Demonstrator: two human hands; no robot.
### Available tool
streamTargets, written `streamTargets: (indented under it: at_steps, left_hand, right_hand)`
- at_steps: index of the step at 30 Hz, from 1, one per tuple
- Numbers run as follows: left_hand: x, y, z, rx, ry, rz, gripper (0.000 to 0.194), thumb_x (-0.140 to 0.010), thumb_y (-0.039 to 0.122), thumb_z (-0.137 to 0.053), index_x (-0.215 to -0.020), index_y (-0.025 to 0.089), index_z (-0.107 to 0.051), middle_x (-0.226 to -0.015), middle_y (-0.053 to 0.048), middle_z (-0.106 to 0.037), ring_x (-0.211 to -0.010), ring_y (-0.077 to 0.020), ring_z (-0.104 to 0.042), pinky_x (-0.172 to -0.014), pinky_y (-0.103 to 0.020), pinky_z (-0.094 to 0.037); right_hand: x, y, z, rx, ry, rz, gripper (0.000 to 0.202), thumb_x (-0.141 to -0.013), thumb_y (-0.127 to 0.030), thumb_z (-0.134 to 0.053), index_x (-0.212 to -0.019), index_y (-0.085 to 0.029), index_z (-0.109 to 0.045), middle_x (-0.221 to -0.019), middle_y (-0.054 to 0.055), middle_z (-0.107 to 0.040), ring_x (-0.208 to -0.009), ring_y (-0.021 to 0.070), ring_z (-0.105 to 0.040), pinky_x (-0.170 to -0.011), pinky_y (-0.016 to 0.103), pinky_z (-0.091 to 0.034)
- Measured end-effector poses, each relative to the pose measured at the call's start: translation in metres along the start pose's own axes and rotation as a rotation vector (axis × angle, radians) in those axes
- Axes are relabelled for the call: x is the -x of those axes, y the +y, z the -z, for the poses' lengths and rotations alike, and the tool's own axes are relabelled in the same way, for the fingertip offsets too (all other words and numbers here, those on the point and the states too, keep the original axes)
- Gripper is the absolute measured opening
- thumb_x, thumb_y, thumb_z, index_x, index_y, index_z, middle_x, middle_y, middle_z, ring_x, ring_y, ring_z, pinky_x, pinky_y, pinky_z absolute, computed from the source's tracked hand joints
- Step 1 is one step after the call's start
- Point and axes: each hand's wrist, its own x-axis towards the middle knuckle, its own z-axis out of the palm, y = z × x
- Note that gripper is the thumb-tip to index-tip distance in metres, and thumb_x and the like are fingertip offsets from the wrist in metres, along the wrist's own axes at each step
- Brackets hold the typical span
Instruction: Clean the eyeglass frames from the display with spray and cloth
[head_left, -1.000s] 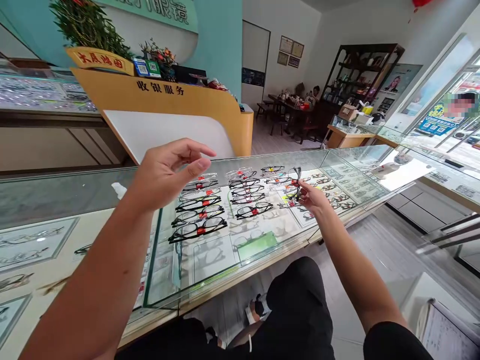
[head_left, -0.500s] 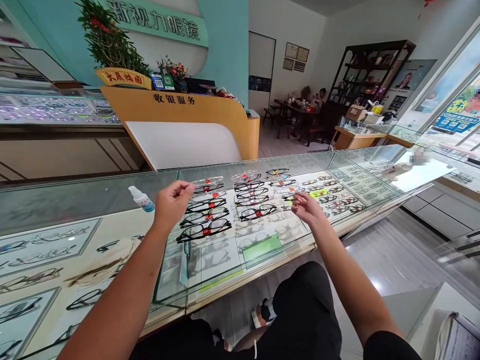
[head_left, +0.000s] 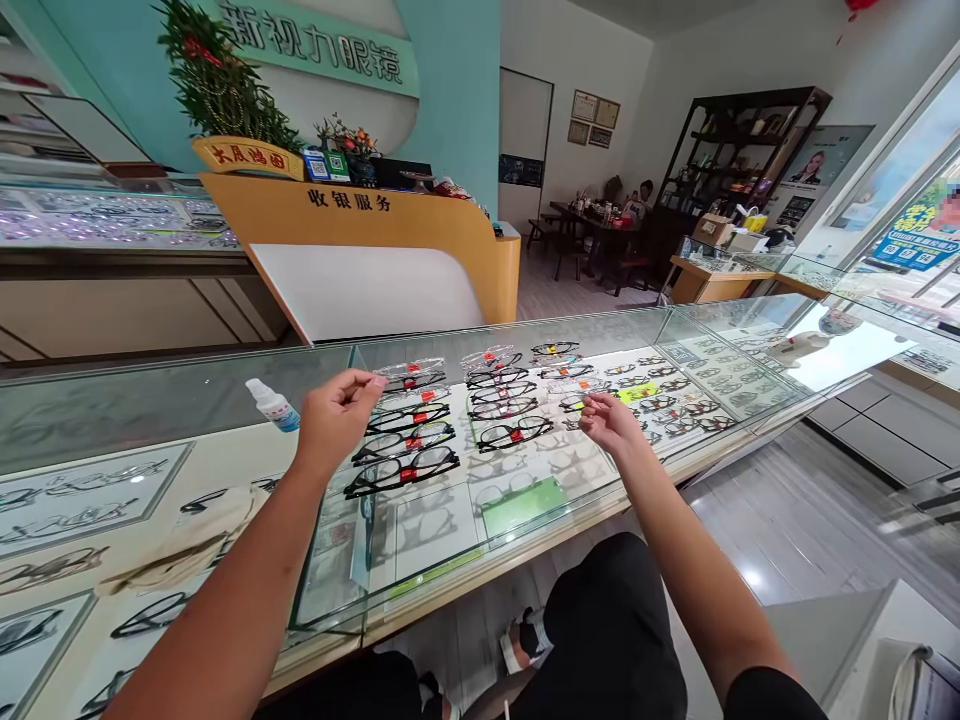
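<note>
A long glass counter (head_left: 150, 395) runs across in front of the person, and its top is flat and shiny. Past it is a curvy yellow desk (head_left: 495, 270), with a blue-green wall (head_left: 459, 110) behind it. Far back, a person (head_left: 639, 200) sits by a dark table (head_left: 589, 215), close to a tall dark shelf (head_left: 742, 125). The floor (head_left: 780, 540) is grey and looks like wood planks.

The glasses lie on the counter in rows. Some frames are thin and see-through, and some are black, with roundish lenses. Many have a little red tag. The left hand (head_left: 337, 418) is by the see-through glasses (head_left: 410, 367) near the far end of the left row. Its fingers are curled, with the thumb close to the first finger; I cannot tell if they pinch the frame. The right hand (head_left: 611, 425) is at the glasses with an orange tag (head_left: 584, 387) in the right row. Its fingers are bent and bunched together, and I cannot tell if they grip anything.

The left row (head_left: 407, 474) has six pairs, the middle row (head_left: 515, 434) at least five, and the right row (head_left: 556, 349) at least three. One white bottle (head_left: 271, 404) leans over beside the left hand. Four framed papers (head_left: 586, 107) hang on the back wall, and two square cards (head_left: 336, 165) stand on the desk
</note>
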Motion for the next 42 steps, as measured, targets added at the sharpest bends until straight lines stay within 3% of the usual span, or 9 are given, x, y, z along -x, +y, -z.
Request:
streamTargets:
  at_steps: [9, 12, 14, 16, 22, 29, 35, 42]
  left_hand:
    - [0.0, 0.0, 0.0, 0.098, -0.008, 0.007, 0.031, -0.094, 0.049, -0.065, -0.092, 0.02, -0.073, -0.06, 0.006, -0.045, -0.059, -0.0118, -0.033, -0.058, -0.027, -0.028]
    - [0.001, 0.005, 0.0, 0.1, -0.023, 0.022, 0.031, -0.094, 0.048, -0.064, -0.093, 0.019, -0.073, -0.061, 0.006, -0.046, -0.06, -0.0118, -0.032, -0.059, -0.027, -0.029]
    - [0.001, 0.006, 0.0, 0.098, -0.035, 0.021, 0.03, -0.094, 0.048, -0.064, -0.094, 0.019, -0.073, -0.061, 0.006, -0.045, -0.06, -0.0119, -0.032, -0.06, -0.027, -0.029]
    - [0.001, 0.006, 0.0, 0.1, -0.041, 0.024, 0.03, -0.094, 0.048, -0.064, -0.094, 0.02, -0.073, -0.061, 0.006, -0.044, -0.06, -0.0121, -0.032, -0.06, -0.028, -0.028]
    - [-0.002, -0.003, 0.004, 0.099, -0.034, 0.021, 0.03, -0.094, 0.051, -0.064, -0.092, 0.022, -0.073, -0.061, 0.005, -0.043, -0.059, -0.0139, -0.034, -0.061, -0.029, -0.03]
    - [-0.003, -0.003, 0.008, 0.084, -0.046, 0.026, 0.03, -0.095, 0.051, -0.063, -0.091, 0.022, -0.071, -0.061, 0.005, -0.042, -0.06, -0.014, -0.034, -0.061, -0.029, -0.028]
    - [-0.003, -0.004, 0.01, 0.07, -0.059, 0.026, 0.03, -0.095, 0.051, -0.062, -0.091, 0.023, -0.071, -0.06, 0.005, -0.042, -0.06, -0.0147, -0.034, -0.061, -0.029, -0.028]
    - [-0.003, -0.003, 0.011, 0.101, -0.067, -0.003, 0.032, -0.094, 0.052, -0.06, -0.087, 0.022, -0.069, -0.06, 0.006, -0.036, -0.059, -0.0145, -0.032, -0.062, -0.029, -0.028]
  right_hand:
    - [0.025, -0.012, -0.004, 0.133, -0.029, -0.032, 0.019, -0.081, -0.005, -0.063, -0.084, -0.021, -0.053, -0.068, 0.001, -0.064, -0.045, 0.0086, -0.041, -0.035, 0.02, -0.029]
    - [0.024, -0.027, -0.012, 0.165, -0.003, 0.035, 0.016, -0.084, -0.009, -0.065, -0.084, -0.022, -0.056, -0.064, -0.002, -0.062, -0.047, 0.0099, -0.045, -0.041, 0.022, -0.041]
    - [0.013, -0.037, -0.022, 0.176, 0.027, 0.105, 0.014, -0.086, -0.014, -0.066, -0.084, -0.023, -0.056, -0.062, -0.004, -0.06, -0.05, 0.0107, -0.049, -0.053, 0.027, -0.054]
    - [-0.006, -0.043, -0.035, 0.196, 0.071, 0.152, 0.014, -0.087, -0.016, -0.067, -0.083, -0.023, -0.055, -0.06, -0.006, -0.059, -0.051, 0.0111, -0.052, -0.063, 0.031, -0.058]
    - [-0.058, -0.036, -0.058, 0.29, 0.234, 0.188, 0.019, -0.082, -0.018, -0.068, -0.08, -0.024, -0.05, -0.055, -0.008, -0.057, -0.049, 0.0109, -0.051, -0.061, 0.033, -0.046]
    - [-0.076, -0.03, -0.061, 0.347, 0.284, 0.222, 0.025, -0.077, -0.019, -0.072, -0.079, -0.025, -0.048, -0.051, -0.009, -0.058, -0.046, 0.0119, -0.051, -0.058, 0.033, -0.038]
    - [-0.073, -0.03, -0.064, 0.347, 0.269, 0.242, 0.026, -0.076, -0.017, -0.073, -0.08, -0.025, -0.049, -0.051, -0.009, -0.06, -0.046, 0.0125, -0.054, -0.057, 0.032, -0.038]
    - [-0.045, -0.051, -0.081, 0.372, 0.169, 0.297, 0.015, -0.078, -0.017, -0.069, -0.083, -0.023, -0.057, -0.053, -0.008, -0.058, -0.054, 0.013, -0.056, -0.059, 0.03, -0.04]
